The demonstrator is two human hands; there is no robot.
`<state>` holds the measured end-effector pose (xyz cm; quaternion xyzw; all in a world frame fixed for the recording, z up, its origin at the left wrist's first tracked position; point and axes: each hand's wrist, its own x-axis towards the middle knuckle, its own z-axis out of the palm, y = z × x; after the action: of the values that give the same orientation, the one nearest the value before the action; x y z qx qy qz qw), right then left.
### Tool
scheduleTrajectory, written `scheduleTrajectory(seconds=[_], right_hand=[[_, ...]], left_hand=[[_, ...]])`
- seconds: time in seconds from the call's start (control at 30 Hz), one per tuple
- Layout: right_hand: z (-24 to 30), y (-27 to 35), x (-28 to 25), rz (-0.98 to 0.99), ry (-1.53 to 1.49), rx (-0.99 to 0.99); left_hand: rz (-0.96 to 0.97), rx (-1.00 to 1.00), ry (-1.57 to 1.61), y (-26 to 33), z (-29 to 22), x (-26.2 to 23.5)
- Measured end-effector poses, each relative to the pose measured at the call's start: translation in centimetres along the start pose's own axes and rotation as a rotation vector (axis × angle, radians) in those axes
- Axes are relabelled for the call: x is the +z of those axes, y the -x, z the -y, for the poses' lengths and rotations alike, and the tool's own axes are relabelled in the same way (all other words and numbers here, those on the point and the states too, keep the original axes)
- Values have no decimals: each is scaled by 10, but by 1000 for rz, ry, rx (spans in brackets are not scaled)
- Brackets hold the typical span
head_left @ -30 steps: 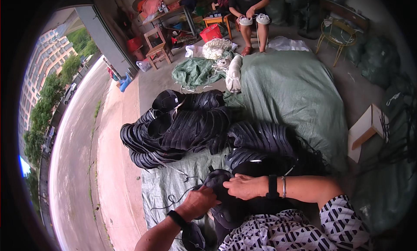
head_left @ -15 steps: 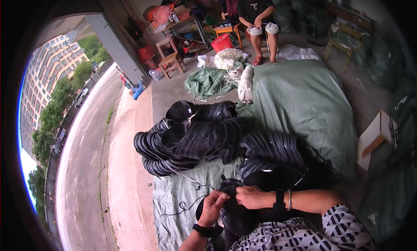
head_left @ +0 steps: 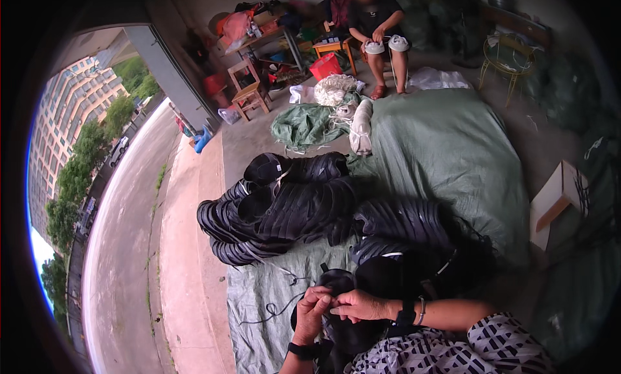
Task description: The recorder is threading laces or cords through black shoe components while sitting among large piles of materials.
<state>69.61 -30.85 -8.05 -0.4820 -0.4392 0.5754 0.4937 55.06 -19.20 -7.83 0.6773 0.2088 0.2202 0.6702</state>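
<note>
A black shoe upper [head_left: 339, 280] lies in front of my body, partly hidden by both hands. Over it, my left hand [head_left: 312, 311] is closed in a pinch, thumb against fingers. My right hand [head_left: 359, 305] comes in from the right, also pinching, its fingertips meeting the left ones. Whatever is between the fingertips is too small and dark to make out. A thin black lace [head_left: 275, 307] curls on the sheet beside my left hand. Just beyond the hands sit nested stacks of black shoe uppers [head_left: 304, 209], with another stack [head_left: 404, 222] to the right.
A pale green woven sheet [head_left: 249, 295] lies beneath the stacks. Behind stands a large green covered heap [head_left: 446, 131]. A seated person [head_left: 375, 18] handles white pieces on the knees. White cord [head_left: 336, 89], a wooden chair [head_left: 249, 89] and a cardboard box [head_left: 557, 199] are around.
My right hand has moved slightly left and down, so its fingertips now meet those of my left hand. The view has shifted a little.
</note>
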Motion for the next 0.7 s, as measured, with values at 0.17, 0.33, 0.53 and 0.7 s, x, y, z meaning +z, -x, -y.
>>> scheduleTrajectory(seconds=[0.17,0.33,0.53,0.7], right_hand=[[51,3,2,18,-96,-124],[146,25,-16,-40,215,-621],[91,48,-66,-204,-234,-287],[31,160,-255,-865,-779,-323]], left_hand=[[1,-62,45,-3,-3,3],[177,6,-15,0,-50,34],[-105,-221,228,0,-46,-3],[-858,91,624,60,19,-206]])
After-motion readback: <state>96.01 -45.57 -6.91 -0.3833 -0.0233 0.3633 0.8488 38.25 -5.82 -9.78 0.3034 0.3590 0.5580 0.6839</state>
